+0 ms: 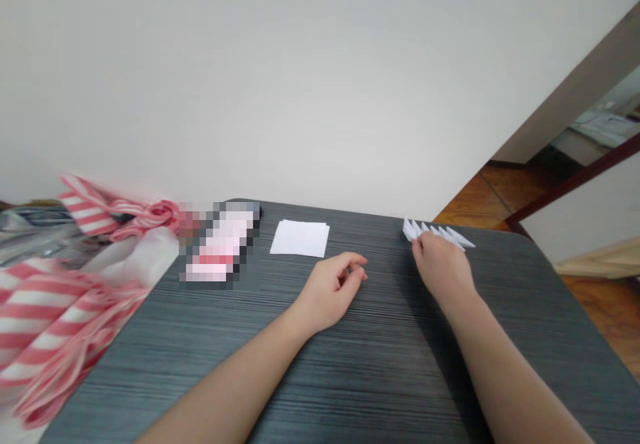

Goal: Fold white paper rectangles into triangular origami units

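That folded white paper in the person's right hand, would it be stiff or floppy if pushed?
The folded white paper probably feels light, since the right hand pinches it with just fingertips. Its many creased points may add some stiffness, yet they likely bend easily under a push.

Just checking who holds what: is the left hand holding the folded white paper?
No, the left hand rests empty on the dark table, while the right hand holds the folded white paper.

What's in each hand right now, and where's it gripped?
The right hand holds a folded white paper piece with a row of points, gripped along its near edge, left of centre. The left hand holds nothing; its fingers are loosely curled.
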Demonstrator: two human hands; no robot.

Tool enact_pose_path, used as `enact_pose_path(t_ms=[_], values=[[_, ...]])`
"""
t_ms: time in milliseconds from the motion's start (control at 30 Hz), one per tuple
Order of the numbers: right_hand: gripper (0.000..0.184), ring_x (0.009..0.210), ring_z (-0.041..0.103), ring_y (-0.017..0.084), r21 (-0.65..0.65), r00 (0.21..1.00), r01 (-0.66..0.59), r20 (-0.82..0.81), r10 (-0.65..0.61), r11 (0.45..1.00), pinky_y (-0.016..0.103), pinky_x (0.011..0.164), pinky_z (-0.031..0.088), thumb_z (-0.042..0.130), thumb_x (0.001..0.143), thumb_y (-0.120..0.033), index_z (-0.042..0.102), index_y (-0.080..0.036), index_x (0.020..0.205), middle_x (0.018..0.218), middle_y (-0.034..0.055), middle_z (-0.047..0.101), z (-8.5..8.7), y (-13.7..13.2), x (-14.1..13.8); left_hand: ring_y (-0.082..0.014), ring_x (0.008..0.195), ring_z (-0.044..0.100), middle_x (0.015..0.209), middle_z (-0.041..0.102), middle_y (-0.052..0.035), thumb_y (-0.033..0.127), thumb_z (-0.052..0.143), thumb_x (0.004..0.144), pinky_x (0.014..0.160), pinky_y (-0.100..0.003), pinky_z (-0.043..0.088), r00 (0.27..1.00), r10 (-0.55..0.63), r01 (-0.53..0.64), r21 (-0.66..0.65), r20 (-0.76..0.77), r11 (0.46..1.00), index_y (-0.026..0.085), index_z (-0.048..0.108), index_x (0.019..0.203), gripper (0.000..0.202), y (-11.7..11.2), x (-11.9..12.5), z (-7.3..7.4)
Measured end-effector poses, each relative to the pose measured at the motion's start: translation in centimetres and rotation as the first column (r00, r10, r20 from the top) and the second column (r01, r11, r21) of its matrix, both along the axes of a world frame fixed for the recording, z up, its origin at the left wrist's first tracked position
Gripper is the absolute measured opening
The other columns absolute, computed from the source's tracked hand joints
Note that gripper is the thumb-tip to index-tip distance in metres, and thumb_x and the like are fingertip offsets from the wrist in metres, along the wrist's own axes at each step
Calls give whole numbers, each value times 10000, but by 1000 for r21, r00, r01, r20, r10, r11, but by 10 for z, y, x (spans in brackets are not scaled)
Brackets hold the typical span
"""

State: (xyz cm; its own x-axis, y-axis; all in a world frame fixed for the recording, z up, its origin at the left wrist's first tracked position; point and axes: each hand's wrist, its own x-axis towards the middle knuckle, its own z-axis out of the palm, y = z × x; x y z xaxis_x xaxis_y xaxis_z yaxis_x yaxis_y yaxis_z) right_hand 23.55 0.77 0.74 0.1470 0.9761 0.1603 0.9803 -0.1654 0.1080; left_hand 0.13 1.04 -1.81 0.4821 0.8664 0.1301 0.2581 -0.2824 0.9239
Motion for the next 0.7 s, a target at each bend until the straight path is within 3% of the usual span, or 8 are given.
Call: enact_pose_path(t_ms=[400,700], values=[[257,631,664,252,58,999,-41,-7,42,997,333,577,443,489,949,-273,646,-161,780,717,134,695,-9,3,6,-124,626,642,899,745,-49,263,487,947,580,-244,502,1000,3,-3,14,1,1000,169,632,1082,220,0,2,0],[265,636,666,268,44,999,-32,-28,33,999,346,582,439,488,952,-288,655,-159,792,722,144,698,-6,2,5,-124,632,642,909,744,-53,264,481,953,599,-252,509,1000,0,0,5,-3,1000,165,626,1089,222,0,2,1]])
